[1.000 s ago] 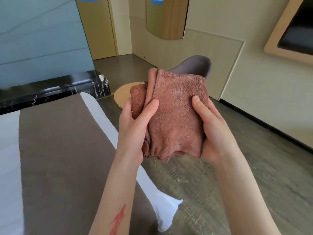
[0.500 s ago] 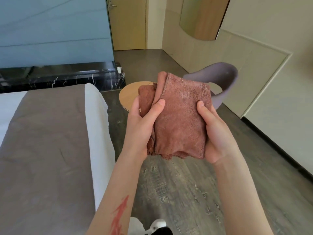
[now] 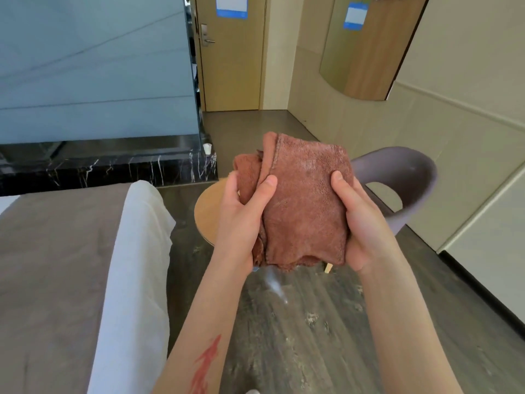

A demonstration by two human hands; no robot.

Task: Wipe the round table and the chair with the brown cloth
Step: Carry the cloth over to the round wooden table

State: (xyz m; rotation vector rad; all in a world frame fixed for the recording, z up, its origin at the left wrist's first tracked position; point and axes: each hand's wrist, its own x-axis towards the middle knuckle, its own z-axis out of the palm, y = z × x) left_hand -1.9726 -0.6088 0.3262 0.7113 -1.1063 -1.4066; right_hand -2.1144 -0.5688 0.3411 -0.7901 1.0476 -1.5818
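Cloth, brown (image 3: 304, 200), folded into a thick pad, held up in mid-air at the centre of the scene, well above the floor (image 3: 312, 322). Left hand (image 3: 241, 223) clamped on the cloth's left edge, thumb pressed across the front, fingers wrapped behind over a bunched fold. Right hand (image 3: 358, 223) clamped on the right edge, thumb on the front face, fingers hidden behind the fabric. Hands set apart by the width of the pad, both bare forearms reaching in from the near edge. Red mark (image 3: 206, 365) on the left forearm. Lower hem of the cloth hanging loose and slightly ragged between the wrists.

Round table (image 3: 206, 214), light wood top, just beyond and below the hands, mostly covered from view by the left hand and cloth. Chair (image 3: 409, 177), grey-purple shell with an opening in its back, right of the table and close beside it, partly hidden behind the cloth and right hand; one light wooden leg tip (image 3: 328, 268) showing under the cloth's hem. Bed (image 3: 56, 265) at near left, brown cover with a white sheet edge running along its right side. Black marble ledge (image 3: 113, 163) at far left under a blue-grey glass panel (image 3: 93, 66). Wooden door (image 3: 231, 52) at the far end, blue notice on it. Curved mirror (image 3: 366, 44) on the right wall.
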